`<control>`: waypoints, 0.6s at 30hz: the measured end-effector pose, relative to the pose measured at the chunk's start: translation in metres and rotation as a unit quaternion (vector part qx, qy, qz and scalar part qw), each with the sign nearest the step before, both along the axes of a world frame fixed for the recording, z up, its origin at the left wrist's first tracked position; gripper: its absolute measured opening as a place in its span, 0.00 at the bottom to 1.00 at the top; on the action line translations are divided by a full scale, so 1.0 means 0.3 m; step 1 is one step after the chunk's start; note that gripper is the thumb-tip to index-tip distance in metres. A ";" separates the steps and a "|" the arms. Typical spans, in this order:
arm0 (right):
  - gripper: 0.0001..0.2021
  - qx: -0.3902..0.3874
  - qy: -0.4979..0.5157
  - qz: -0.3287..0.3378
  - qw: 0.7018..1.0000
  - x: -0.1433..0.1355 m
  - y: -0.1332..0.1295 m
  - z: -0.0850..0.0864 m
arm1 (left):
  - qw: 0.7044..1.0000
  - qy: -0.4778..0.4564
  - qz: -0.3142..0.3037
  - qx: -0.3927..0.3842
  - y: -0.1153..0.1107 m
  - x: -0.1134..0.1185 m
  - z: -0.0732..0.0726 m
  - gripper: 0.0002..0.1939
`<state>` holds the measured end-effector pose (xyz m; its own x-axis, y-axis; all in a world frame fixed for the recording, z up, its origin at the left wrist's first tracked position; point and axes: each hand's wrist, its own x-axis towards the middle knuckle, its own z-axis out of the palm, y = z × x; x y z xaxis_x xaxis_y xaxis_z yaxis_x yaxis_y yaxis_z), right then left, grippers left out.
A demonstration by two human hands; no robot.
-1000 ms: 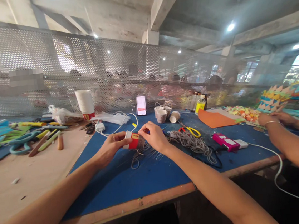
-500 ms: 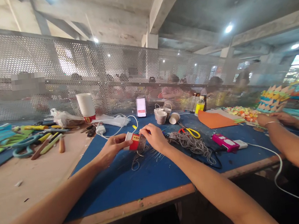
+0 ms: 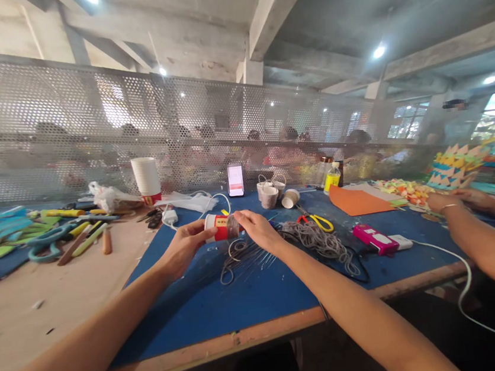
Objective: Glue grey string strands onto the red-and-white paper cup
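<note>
Above the blue table mat, my left hand (image 3: 188,243) is closed around a red and white paper cup (image 3: 221,227) lying on its side in the air. Grey cord (image 3: 233,227) is wound around the cup's right end. My right hand (image 3: 256,227) is closed at that end, pressing the cord against the cup; its fingertips are partly hidden. Below the hands, a loose loop of cord (image 3: 227,275) and thin clear strands (image 3: 256,259) lie on the mat. A tangled heap of grey cord (image 3: 320,239) lies right of my right hand.
Behind stand a phone (image 3: 235,181), small cord-wrapped cups (image 3: 268,196), and a stack of paper cups (image 3: 145,176). Yellow-handled scissors (image 3: 322,223), orange paper (image 3: 356,200) and a magenta box (image 3: 374,238) lie to the right. Tools (image 3: 75,241) lie left. Another person's hands (image 3: 443,202) work at far right.
The cup has turned more level, and my right fingers have come down against its wrapped end. My left hand keeps its hold. The whole view has shifted slightly.
</note>
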<state>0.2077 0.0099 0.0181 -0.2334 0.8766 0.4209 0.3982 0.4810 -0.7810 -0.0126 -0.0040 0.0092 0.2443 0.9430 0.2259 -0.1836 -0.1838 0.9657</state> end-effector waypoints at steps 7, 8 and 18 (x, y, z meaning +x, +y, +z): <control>0.12 0.024 0.023 -0.002 0.999 -0.010 -0.013 -0.001 | 0.997 -0.051 -0.015 -0.050 -0.002 0.004 0.012 0.15; 0.12 0.034 0.021 0.000 0.999 -0.011 -0.015 -0.003 | 0.997 -0.058 -0.017 -0.055 0.000 0.003 0.011 0.15; 0.15 0.146 -0.022 -0.035 0.988 -0.011 0.000 -0.033 | 0.996 -0.070 0.027 -0.041 0.023 -0.009 0.003 0.11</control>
<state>0.2045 0.0099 0.0082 -0.2004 0.7336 0.6493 0.4693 0.6537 -0.5937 -0.0152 0.0028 0.0101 0.1635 0.9708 0.1753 -0.3102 -0.1181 0.9433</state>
